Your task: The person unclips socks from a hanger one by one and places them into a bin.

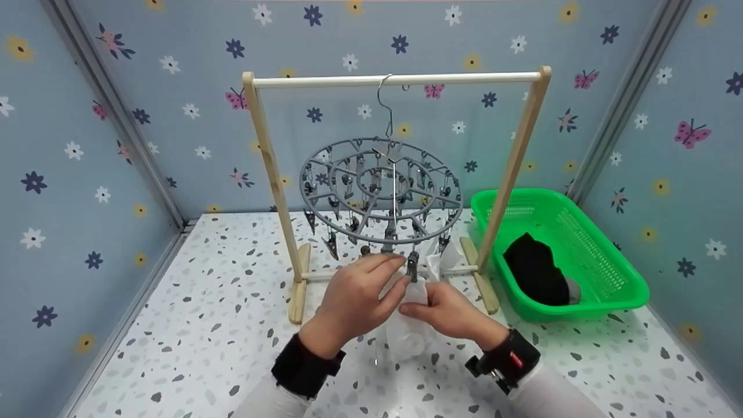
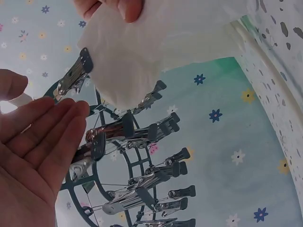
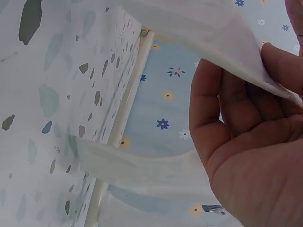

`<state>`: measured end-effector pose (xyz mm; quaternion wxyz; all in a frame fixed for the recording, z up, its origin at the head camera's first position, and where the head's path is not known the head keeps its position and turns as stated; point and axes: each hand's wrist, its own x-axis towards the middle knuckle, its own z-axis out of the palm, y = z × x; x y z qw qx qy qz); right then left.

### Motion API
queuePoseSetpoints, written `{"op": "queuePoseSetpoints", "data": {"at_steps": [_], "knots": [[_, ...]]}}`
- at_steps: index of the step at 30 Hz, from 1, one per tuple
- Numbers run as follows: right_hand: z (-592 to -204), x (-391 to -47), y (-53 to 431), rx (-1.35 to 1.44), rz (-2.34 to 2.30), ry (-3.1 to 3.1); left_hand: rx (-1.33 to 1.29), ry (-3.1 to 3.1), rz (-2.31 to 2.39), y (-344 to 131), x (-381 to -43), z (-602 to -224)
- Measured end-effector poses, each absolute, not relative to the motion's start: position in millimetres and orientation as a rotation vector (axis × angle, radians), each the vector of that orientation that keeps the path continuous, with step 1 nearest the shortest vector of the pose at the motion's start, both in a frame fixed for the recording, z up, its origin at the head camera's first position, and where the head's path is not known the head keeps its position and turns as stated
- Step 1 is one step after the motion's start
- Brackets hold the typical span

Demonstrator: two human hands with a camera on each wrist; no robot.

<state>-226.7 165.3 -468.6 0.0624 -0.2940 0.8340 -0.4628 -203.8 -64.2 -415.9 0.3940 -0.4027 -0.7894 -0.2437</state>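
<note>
A round grey clip hanger [image 1: 325, 226] hangs by its metal hook from a wooden rack. My right hand [image 1: 453, 313] pinches a thin white cloth [image 1: 415, 293] between thumb and fingers, just below a metal clip [image 1: 413, 266]. In the left wrist view the jaws of that clip [image 2: 75, 74] meet the cloth's edge; whether they bite it I cannot tell. My left hand [image 1: 360, 296] is beside the clip, its fingers [image 2: 52, 127] nearly straight and its thumb apart from them. Another white cloth [image 1: 447, 255] hangs behind, at the hanger's right side.
A green basket [image 1: 630, 284] stands at the right with a black cloth item [image 1: 537, 270] inside, grey at one end. The wooden rack [image 1: 273, 168] has feet on the speckled table [image 1: 174, 325]. Flowered panels surround the table.
</note>
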Motion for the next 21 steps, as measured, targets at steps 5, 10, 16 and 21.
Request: {"op": "queuePoseSetpoints", "data": {"at_steps": [5,10,16,21], "knots": [[-467,-225,164,-0.906,-1.375,2.513,-0.983,-2.134,-0.724,-60,-206,-425],[-467,-224,163,-0.919,-1.376,2.507,-0.956,-2.315,-1.109,-57,-206,-429],[-465,-223,163,-0.905,-1.389,2.492,-0.876,-2.307,-1.611,-53,-207,-431],[-466,-222,163,-0.903,-1.402,2.479,-0.789,-2.227,-1.789,-50,-209,-431]]}}
